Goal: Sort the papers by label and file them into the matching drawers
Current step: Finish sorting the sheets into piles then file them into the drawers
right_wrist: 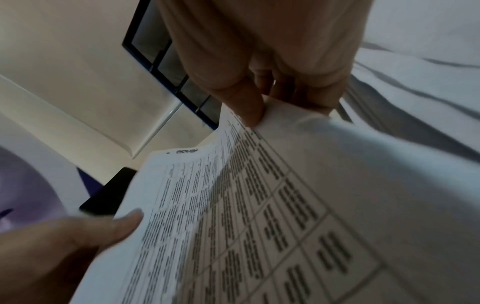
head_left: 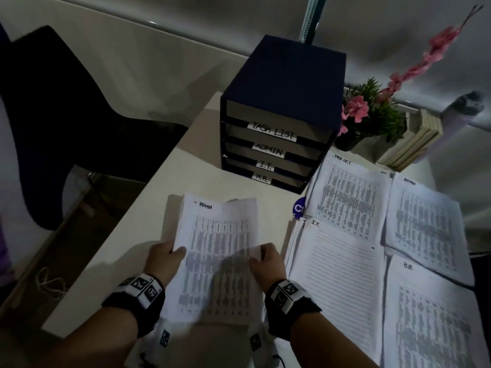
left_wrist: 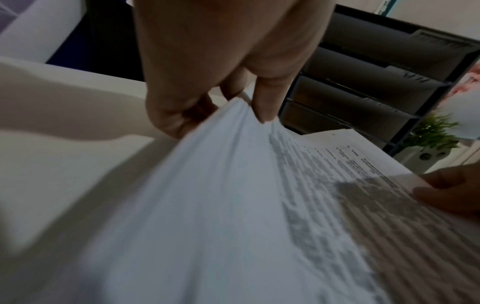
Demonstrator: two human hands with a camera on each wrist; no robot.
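Observation:
A stack of printed papers [head_left: 212,264] is held above the white table, its top sheet labelled ADMIN. My left hand [head_left: 166,258] grips the stack's left edge, thumb on top [left_wrist: 262,111]. My right hand [head_left: 267,258] pinches the right edge of the top ADMIN sheet [right_wrist: 259,185], which curls up off the stack. A dark blue drawer unit [head_left: 287,83] stands behind, its drawers labelled TASK LIST, ADMIN, I.T. and H.R. To the right lie sorted piles: TASK LIST [head_left: 348,192], ADMIN [head_left: 425,216], I.T. [head_left: 337,274], H.R. [head_left: 430,314].
A potted plant with pink flowers [head_left: 372,115] and stacked books [head_left: 414,139] stand right of the drawers. A dark chair [head_left: 66,102] is off the table's left edge [head_left: 127,261]. A blue round object [head_left: 299,208] peeks out beside the TASK LIST pile.

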